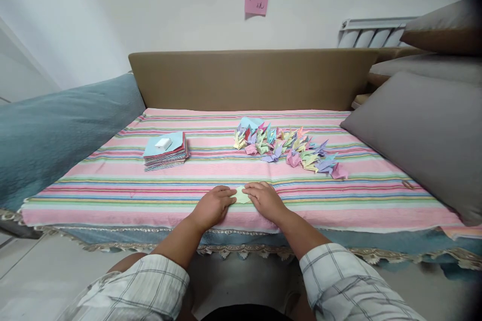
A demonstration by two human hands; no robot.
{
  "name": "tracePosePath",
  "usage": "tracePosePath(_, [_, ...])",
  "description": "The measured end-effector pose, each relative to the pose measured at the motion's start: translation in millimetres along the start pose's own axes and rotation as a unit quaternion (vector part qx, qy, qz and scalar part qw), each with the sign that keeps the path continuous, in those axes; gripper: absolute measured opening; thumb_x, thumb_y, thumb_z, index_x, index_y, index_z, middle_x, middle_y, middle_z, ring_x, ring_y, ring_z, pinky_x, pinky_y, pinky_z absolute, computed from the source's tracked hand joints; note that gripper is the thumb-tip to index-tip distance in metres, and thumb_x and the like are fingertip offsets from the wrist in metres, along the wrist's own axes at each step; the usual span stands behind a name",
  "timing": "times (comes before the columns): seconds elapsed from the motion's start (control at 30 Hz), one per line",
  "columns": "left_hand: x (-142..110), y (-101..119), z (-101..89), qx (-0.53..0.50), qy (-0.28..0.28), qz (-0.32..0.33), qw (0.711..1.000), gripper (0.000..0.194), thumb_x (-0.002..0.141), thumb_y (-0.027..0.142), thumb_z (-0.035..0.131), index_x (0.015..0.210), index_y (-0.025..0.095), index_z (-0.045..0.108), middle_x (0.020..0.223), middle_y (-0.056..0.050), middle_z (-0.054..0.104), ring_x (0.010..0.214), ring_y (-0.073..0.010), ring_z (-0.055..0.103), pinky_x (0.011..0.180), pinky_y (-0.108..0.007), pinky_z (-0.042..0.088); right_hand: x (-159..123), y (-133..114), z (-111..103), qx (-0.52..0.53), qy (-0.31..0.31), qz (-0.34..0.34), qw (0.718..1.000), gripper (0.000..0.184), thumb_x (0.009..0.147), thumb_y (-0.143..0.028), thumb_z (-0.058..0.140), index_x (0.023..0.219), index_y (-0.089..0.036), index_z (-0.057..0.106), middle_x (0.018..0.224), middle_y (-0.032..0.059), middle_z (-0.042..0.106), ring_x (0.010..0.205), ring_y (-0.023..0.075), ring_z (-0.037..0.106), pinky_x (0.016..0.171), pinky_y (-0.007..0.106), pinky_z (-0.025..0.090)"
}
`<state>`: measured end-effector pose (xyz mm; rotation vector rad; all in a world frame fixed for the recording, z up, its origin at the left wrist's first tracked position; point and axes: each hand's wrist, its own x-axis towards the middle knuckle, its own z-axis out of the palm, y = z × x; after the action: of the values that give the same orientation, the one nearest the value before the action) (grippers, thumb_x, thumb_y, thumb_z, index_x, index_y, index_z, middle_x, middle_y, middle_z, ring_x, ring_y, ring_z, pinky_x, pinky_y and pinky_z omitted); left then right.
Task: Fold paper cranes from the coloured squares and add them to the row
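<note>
A small piece of light green folding paper (243, 195) lies on the striped cloth close to the front edge, between both hands. My left hand (214, 204) is closed on the paper's left edge, fingers together and thumb near its lower corner. From the other side, my right hand (264, 201) has its fingertips closed on the right edge. The fingers cover parts of the paper, so its exact folds cannot be made out. Beyond the hands, to the right, spreads a group of folded paper cranes (278, 146) in several colours.
A stack of coloured paper squares (165, 159) with a small white block (163, 144) on top sits at left. Light blue paper (251, 122) lies behind the cranes. Grey cushions (422, 130) stand at right, a blue-covered armrest (68, 128) at left, and a brown backrest (241, 80) behind.
</note>
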<state>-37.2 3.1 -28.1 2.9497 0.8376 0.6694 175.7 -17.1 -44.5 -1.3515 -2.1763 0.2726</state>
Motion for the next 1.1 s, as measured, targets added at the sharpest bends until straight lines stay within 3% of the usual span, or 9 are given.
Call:
tracePosePath(0.17, [-3.1, 1.6, -5.2, 0.002, 0.041, -0.062, 0.997, 0.028, 0.073, 0.007, 0.047, 0.083, 0.020, 0.070, 0.106, -0.007, 0.067, 0.099, -0.0203, 0.060, 0.087, -0.039, 0.050, 0.8, -0.2, 0.4, 0.003, -0.001, 0.011, 1.000, 0.029, 0.084, -0.017, 0.051, 0.106, -0.031, 0.065, 0.113, 0.0011, 0.062, 0.099, 0.0203, 0.052, 0.086, 0.037, 0.040])
tracePosePath(0.27, [-2.9, 11.7, -8.9, 0.039, 0.080, -0.079, 0.993, 0.032, 0.073, 0.007, 0.047, 0.096, 0.020, 0.066, 0.115, -0.008, 0.063, 0.108, -0.0229, 0.055, 0.101, -0.050, 0.036, 1.4, -0.7, 0.7, 0.007, 0.002, 0.011, 1.000, 0.029, 0.083, -0.017, 0.051, 0.105, -0.030, 0.065, 0.113, 0.0009, 0.063, 0.100, 0.0199, 0.052, 0.087, 0.037, 0.040])
tracePosePath(0.4, [-2.6, 25.6, -4.3, 0.060, -0.006, -0.007, 0.998, 0.039, 0.083, 0.024, 0.050, 0.122, 0.020, 0.052, 0.130, -0.008, 0.052, 0.124, -0.0270, 0.042, 0.107, -0.052, 0.024, 1.7, 0.0, 0.8, 0.017, 0.011, 0.003, 1.000, 0.027, 0.083, -0.017, 0.052, 0.104, -0.028, 0.065, 0.112, 0.0017, 0.063, 0.102, 0.0199, 0.053, 0.089, 0.037, 0.040])
tracePosePath(0.5, [-3.9, 25.9, 3.0, 0.053, -0.039, -0.004, 0.998, 0.046, 0.083, 0.033, 0.053, 0.127, 0.019, 0.047, 0.132, -0.010, 0.050, 0.124, -0.0284, 0.042, 0.105, -0.050, 0.029, 1.7, 2.5, -0.4, 0.042, 0.021, -0.005, 0.999, 0.025, 0.082, -0.016, 0.053, 0.102, -0.025, 0.066, 0.110, 0.0025, 0.065, 0.102, 0.0197, 0.054, 0.089, 0.037, 0.040])
tracePosePath(0.67, [-1.3, 20.4, 3.4, 0.035, -0.054, -0.013, 0.998, 0.044, 0.082, 0.033, 0.055, 0.123, 0.017, 0.051, 0.130, -0.011, 0.052, 0.121, -0.0272, 0.046, 0.101, -0.046, 0.036, -0.4, 8.2, -4.2, 0.075, 0.025, -0.038, 0.996, 0.026, 0.082, -0.013, 0.052, 0.103, -0.022, 0.064, 0.109, 0.0033, 0.065, 0.102, 0.0175, 0.055, 0.090, 0.035, 0.040])
tracePosePath(0.9, [11.9, 13.3, -1.3, -0.010, -0.065, -0.029, 0.997, 0.040, 0.075, 0.035, 0.065, 0.112, 0.021, 0.060, 0.119, -0.008, 0.061, 0.111, -0.0254, 0.055, 0.095, -0.041, 0.043, -6.3, 6.6, -10.0, 0.008, 0.022, -0.096, 0.995, 0.027, 0.085, -0.014, 0.046, 0.102, -0.022, 0.065, 0.112, 0.0052, 0.064, 0.099, 0.0187, 0.054, 0.087, 0.036, 0.041])
tracePosePath(1.1, [18.9, 11.8, 0.4, 0.009, -0.034, -0.014, 0.999, 0.021, 0.085, 0.029, 0.051, 0.099, 0.021, 0.065, 0.107, -0.005, 0.067, 0.098, -0.0207, 0.061, 0.087, -0.036, 0.047, -9.6, 1.4, -18.9, -0.033, -0.006, -0.109, 0.993, 0.026, 0.083, -0.028, 0.054, 0.106, -0.020, 0.063, 0.116, 0.0068, 0.062, 0.104, 0.0213, 0.052, 0.090, 0.038, 0.037])
